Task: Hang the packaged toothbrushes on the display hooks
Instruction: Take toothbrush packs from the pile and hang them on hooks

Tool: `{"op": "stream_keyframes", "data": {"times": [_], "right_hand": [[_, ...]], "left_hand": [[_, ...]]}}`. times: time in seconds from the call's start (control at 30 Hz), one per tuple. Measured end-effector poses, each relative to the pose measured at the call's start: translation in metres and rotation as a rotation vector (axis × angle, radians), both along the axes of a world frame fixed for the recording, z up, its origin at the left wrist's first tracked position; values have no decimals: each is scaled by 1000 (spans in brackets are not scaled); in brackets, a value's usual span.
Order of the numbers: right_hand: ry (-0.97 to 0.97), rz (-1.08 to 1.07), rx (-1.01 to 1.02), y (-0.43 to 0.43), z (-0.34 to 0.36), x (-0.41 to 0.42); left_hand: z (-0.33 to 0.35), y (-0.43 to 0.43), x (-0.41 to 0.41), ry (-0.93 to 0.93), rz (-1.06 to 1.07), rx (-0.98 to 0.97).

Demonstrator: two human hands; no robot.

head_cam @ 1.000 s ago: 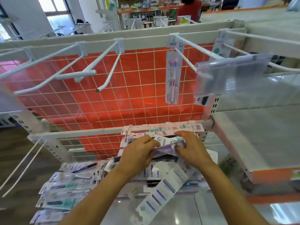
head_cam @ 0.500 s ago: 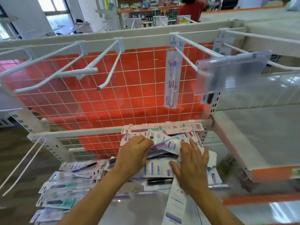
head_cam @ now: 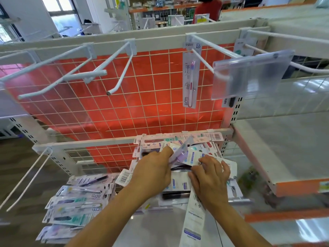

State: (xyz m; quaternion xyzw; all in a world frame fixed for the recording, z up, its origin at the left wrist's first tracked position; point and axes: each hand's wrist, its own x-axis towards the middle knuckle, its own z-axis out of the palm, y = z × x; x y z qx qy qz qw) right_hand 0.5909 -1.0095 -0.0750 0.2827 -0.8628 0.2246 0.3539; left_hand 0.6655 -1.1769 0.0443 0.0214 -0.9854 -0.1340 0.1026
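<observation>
The left hand [head_cam: 153, 173] pinches a purple packaged toothbrush [head_cam: 179, 152] whose long axis slants up-right from the fingers. The display hook [head_cam: 203, 60] is well above. The right hand [head_cam: 211, 177] rests loosely just beside.

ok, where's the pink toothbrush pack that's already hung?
Head view, right of centre: the pink toothbrush pack hangs on a white hook against the red grid panel, just left of the clear label holder.

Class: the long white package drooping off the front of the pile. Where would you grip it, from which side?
Long white package: pinch the free lower end across its flat faces, from the front. That end hangs clear of the pile; the right hand covers the upper end.
</observation>
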Motion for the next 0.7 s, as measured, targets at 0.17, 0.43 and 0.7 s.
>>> {"op": "stream_keyframes", "data": {"times": [0.17, 0.43, 0.7], "right_hand": [[38, -47, -36, -4, 2, 1], [-72, 26, -192, -6, 17, 7], [-66, 41, -194, -7, 19, 10]], "left_hand": [[-1, 18, 11, -291, -42, 467], [-27, 30, 20, -725, 167, 1167], [-41, 30, 27, -894, 154, 1411]]}}
